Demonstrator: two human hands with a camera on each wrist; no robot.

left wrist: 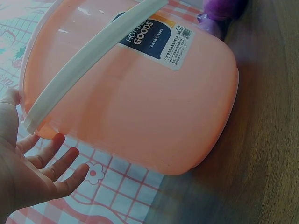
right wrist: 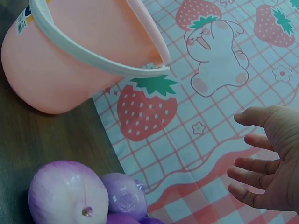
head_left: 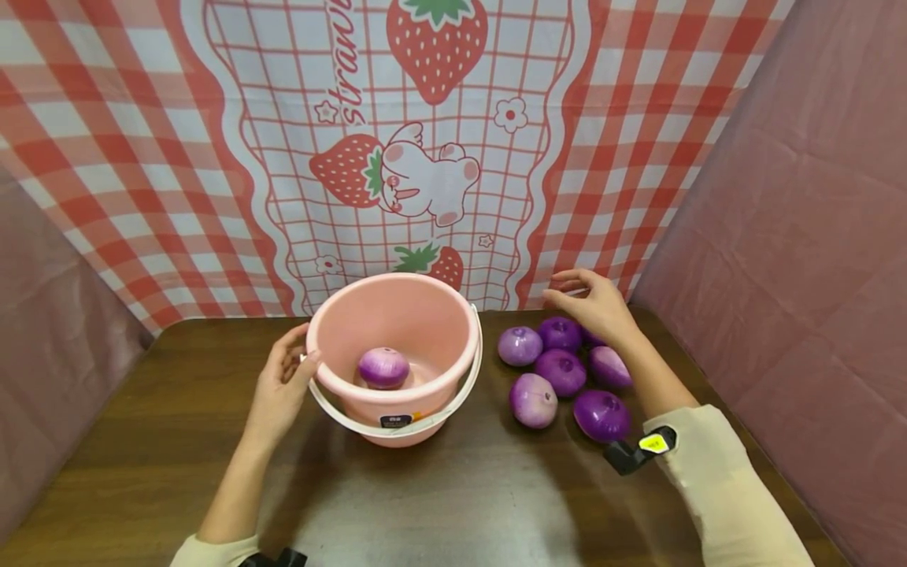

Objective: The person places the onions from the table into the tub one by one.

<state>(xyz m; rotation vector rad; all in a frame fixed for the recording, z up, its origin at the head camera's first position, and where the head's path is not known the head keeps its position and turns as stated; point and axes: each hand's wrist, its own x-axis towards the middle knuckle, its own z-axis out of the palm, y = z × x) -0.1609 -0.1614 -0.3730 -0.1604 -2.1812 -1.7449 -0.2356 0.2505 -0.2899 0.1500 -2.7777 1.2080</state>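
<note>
A pink plastic bucket [head_left: 393,315] stands on the table, its white handle [head_left: 397,429] hanging down at the front. Inside, on the bottom, lies one purple onion [head_left: 383,368]. My left hand [head_left: 279,386] holds the bucket's left rim, thumb at the edge and fingers below it outside, as the left wrist view also shows. Over the far side of a group of onions [head_left: 560,372] hovers my right hand [head_left: 598,307], fingers relaxed and holding nothing. In the right wrist view a pale onion [right wrist: 67,193] sits at the lower left, apart from the right hand [right wrist: 268,163].
Several purple onions sit close together right of the bucket, one partly hidden behind the right hand. A strawberry-print cloth [head_left: 439,181] hangs along the table's back edge. Pink cloth [head_left: 786,236] walls the right side. Brown tabletop [head_left: 425,504] runs in front of the bucket.
</note>
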